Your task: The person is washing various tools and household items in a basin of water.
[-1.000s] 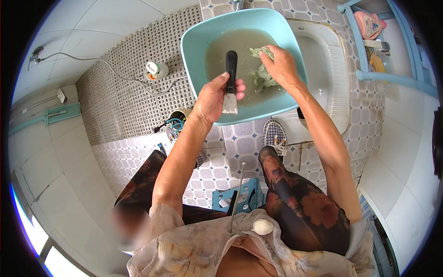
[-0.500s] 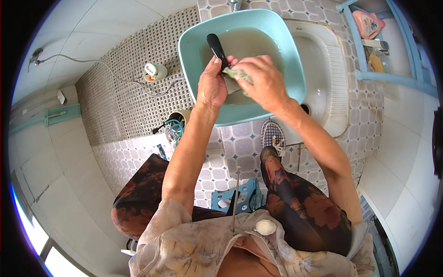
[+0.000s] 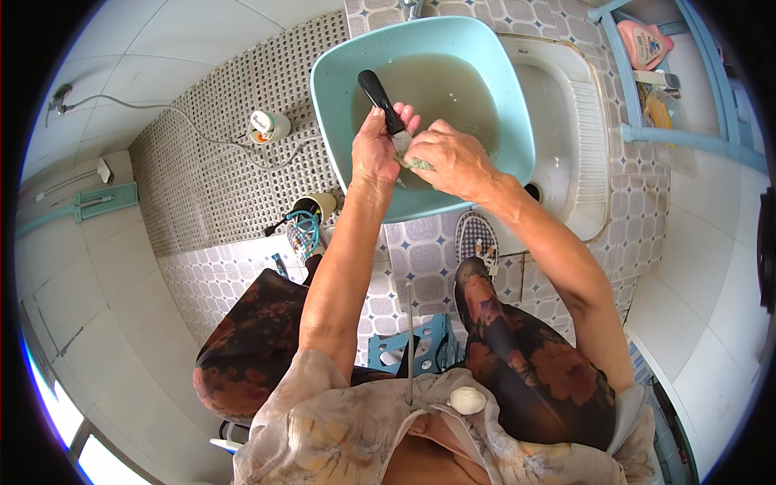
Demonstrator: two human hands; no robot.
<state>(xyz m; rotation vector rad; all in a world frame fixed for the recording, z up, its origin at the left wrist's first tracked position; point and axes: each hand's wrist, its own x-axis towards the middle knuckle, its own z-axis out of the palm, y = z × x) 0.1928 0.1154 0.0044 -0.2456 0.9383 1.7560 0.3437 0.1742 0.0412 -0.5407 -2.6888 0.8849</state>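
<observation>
Over the near part of a light teal basin (image 3: 509, 97) of cloudy water (image 3: 453, 89), my left hand (image 3: 375, 153) grips a black-handled utensil (image 3: 380, 99). Its handle points up and away to the left. A flat metal part shows below the handle, mostly covered by my hands, so its exact kind cannot be made out. My right hand (image 3: 453, 162) is closed around a pale green scrubbing cloth (image 3: 419, 164) and presses it against the metal part.
Right of the basin lies a white squat toilet pan (image 3: 558, 162). A blue shelf (image 3: 687, 137) with a pink bottle (image 3: 644, 44) stands at the far right. A white container (image 3: 269, 127) and a hose (image 3: 202, 133) lie on the perforated mat (image 3: 218, 186) at left. A blue stool (image 3: 416, 343) is beneath me.
My right hand has moved down and slightly left with the scrubbing cloth, along the metal part. The utensil has shifted a little down and left in my left hand.
</observation>
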